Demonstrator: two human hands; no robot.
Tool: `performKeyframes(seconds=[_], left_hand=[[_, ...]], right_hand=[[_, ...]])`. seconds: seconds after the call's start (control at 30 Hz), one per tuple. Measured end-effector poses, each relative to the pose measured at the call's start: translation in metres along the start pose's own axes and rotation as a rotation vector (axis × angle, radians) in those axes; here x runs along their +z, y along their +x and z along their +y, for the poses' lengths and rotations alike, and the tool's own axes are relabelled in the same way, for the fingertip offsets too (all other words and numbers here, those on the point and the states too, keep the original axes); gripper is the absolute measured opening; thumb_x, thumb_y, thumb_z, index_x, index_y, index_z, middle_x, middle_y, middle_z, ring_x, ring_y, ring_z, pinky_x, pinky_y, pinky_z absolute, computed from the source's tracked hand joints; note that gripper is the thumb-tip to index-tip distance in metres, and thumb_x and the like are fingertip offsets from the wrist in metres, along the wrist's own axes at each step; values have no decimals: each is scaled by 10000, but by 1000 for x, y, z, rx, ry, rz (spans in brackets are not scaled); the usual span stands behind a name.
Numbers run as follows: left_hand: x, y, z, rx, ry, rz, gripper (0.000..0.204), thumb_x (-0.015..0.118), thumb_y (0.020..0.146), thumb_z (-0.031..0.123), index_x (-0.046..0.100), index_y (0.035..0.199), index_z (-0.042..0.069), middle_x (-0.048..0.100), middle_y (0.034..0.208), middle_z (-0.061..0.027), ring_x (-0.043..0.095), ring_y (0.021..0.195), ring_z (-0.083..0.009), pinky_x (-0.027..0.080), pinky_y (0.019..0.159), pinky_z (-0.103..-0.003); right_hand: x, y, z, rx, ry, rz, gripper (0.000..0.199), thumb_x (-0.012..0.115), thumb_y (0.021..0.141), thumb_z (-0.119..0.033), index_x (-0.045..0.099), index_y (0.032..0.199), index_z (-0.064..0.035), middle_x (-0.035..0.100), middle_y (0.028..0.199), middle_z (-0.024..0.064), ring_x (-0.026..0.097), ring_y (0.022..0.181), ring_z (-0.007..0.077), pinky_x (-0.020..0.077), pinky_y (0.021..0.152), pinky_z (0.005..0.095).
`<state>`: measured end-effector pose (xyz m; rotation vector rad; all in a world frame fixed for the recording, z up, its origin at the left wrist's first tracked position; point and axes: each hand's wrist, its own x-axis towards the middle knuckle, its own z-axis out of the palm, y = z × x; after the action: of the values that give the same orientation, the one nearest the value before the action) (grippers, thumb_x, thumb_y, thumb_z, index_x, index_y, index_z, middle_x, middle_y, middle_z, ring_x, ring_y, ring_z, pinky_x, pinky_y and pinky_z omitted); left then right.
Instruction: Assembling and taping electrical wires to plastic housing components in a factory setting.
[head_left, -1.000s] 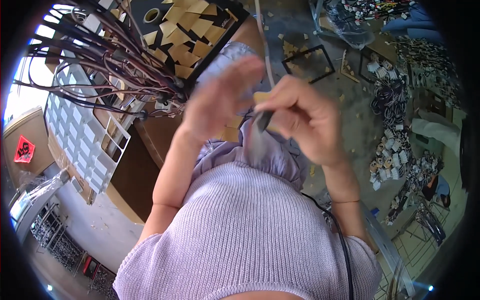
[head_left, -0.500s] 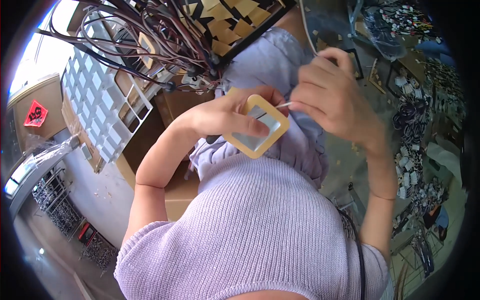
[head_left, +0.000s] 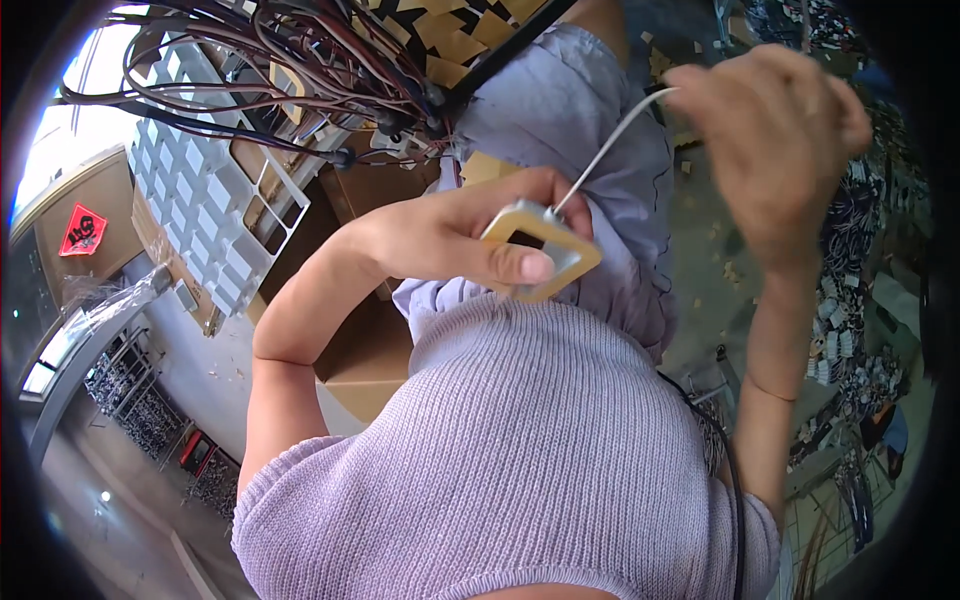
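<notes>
My left hand (head_left: pixel 455 240) grips a small square tan frame (head_left: pixel 545 250) with an open middle, thumb pressed on its lower edge. A thin white cord (head_left: pixel 610 150) runs from the frame's top corner up to my right hand (head_left: pixel 775 140), which is closed around the cord's upper end and held high at the right. Both hands are above my lap, over my lilac knitted top (head_left: pixel 520 450) and lilac skirt (head_left: pixel 590 110).
A bundle of dark cables (head_left: pixel 290 60) hangs at the upper left over a white grid rack (head_left: pixel 215 220). A brown cardboard box (head_left: pixel 365 350) stands under my left arm. More tan frames (head_left: pixel 455 30) lie at the top. Small dark parts (head_left: pixel 860 330) cover the surface at right.
My right hand has risen and moved away from the frame, drawing the white cord out longer. My left hand keeps hold of the frame.
</notes>
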<state>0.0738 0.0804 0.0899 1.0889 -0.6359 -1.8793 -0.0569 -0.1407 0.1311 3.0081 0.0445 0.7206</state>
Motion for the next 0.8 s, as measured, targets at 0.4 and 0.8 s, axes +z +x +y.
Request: performKeyframes(seconds=[0.4,0.8], left_hand=[[39,-10,-11,31,-44,-12,359,591,906,121,478,1230,16,580,1051,-62,556,968,-118,464,818,-260],[70,-19,-9,3,-97,36,433,575,896,247,445,1222,-7,553,1072,-59,535,983,-106,431,849,-262]], right_hand=[[-6,-38,-45,22,1168,-326,237,712,667,-8,647,895,-1,553,768,88,544,710,249,448,663,346],[-14,-47,-66,261,1299,-134,136,703,688,5,596,767,-25,482,706,91,500,647,265,418,602,379]])
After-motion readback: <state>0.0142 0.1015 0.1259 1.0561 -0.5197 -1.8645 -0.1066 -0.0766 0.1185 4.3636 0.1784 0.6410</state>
